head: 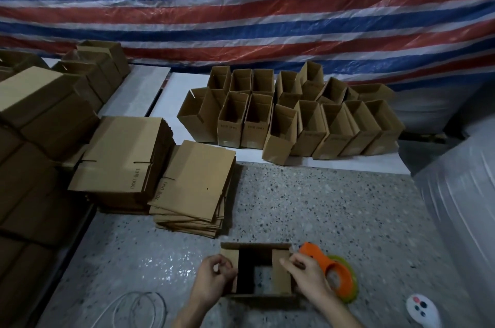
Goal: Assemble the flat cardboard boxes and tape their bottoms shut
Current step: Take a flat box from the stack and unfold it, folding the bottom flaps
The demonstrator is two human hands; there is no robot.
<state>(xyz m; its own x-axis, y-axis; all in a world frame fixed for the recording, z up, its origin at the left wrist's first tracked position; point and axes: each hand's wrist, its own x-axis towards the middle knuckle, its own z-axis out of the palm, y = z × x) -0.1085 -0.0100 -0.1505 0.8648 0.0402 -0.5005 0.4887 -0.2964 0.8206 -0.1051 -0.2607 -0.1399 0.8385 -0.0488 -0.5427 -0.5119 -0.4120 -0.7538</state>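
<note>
A small cardboard box (pixel 281 278) stands opened on the speckled floor at the bottom centre, its upper end open so the floor shows through. My left hand (pixel 213 278) grips the box's left flap with curled fingers. On the box's right side my right hand (pixel 308 278) holds an orange tape dispenser (pixel 334 271) with a green-rimmed tape roll, its fingertips also touching the right flap. Two stacks of flat cardboard blanks (pixel 192 183) lie to the upper left of the box.
Several assembled open boxes (pixel 294 119) stand on a white sheet at the back. Larger cardboard stacks (pixel 40 127) fill the left side. A white cord loop (pixel 139 309) lies at bottom left, a white remote-like object (pixel 423 310) at bottom right. Plastic-wrapped bundles (pixel 460 207) stand on the right.
</note>
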